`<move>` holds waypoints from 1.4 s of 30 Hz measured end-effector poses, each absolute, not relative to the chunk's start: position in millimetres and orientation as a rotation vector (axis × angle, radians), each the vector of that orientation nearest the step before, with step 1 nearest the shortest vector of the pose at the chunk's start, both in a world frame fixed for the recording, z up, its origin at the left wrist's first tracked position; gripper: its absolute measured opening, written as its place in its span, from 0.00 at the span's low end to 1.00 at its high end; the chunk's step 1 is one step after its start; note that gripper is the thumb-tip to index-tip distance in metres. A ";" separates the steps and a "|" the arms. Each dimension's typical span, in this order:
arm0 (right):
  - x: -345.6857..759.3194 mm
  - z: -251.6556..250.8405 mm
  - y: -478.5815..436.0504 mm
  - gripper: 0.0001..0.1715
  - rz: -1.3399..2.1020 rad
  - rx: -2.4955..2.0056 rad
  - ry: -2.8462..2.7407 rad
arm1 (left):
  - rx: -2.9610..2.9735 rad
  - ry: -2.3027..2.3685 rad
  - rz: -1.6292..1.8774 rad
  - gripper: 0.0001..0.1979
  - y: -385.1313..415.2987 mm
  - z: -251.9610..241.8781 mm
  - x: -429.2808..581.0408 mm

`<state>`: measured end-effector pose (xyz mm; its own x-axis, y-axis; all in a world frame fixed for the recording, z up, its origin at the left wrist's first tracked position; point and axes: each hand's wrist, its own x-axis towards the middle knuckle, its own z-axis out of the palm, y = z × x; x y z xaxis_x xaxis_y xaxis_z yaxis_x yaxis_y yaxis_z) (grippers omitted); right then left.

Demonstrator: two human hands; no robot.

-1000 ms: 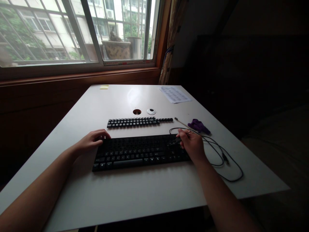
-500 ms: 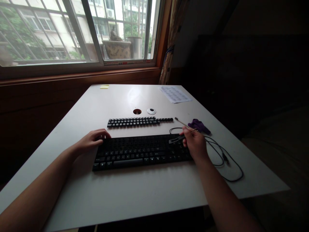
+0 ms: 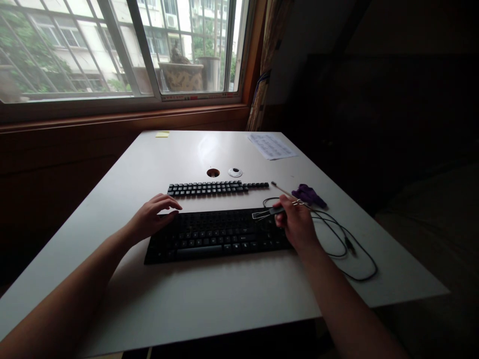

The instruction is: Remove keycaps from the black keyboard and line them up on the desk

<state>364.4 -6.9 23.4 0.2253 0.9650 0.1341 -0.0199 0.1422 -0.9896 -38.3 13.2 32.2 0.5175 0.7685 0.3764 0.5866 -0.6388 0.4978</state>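
A black keyboard [image 3: 202, 249] lies on the white table. Its upper rows are bare of keycaps, while the lower rows still carry theirs. Over its upper left corner is my left hand [image 3: 154, 213], thumb and fingers apart, holding nothing. My right hand [image 3: 297, 219] grips the dark handle of a wire keycap puller [image 3: 264, 214] above the right part of the keyboard. The puller's wire loops point left, with no keycap visible in them. Loose keycaps [image 3: 205, 188] stand in rows behind the keyboard.
A thin brush [image 3: 280, 189] and a purple cloth [image 3: 309, 195] lie beyond my right hand. The black cable [image 3: 368, 257] curls at the right. Farther back are a cable hole [image 3: 213, 172], its white cover [image 3: 235, 172], printed papers [image 3: 273, 145] and yellow notes [image 3: 162, 134].
My left hand has shifted right from the keyboard's left edge to over its corner. My right hand has moved slightly left with the keycap puller.
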 end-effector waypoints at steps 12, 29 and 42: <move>313.3 34.9 -19.6 0.18 1.470 -0.939 -1.290 | 2.259 1.007 0.844 0.13 -15.1 36.5 10.0; 282.5 23.7 -26.5 0.18 1.642 -0.780 -1.352 | 1.601 0.974 0.728 0.15 -19.7 38.3 23.2; 303.2 24.9 -29.5 0.20 1.057 -1.111 -1.362 | 1.836 1.003 0.901 0.11 -12.3 28.6 16.2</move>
<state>303.2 -29.5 24.9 -0.0324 0.9830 0.1809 0.0688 0.1828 -0.9807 16.2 -12.3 28.6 0.4219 0.8863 0.1912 0.2845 -0.3296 0.9002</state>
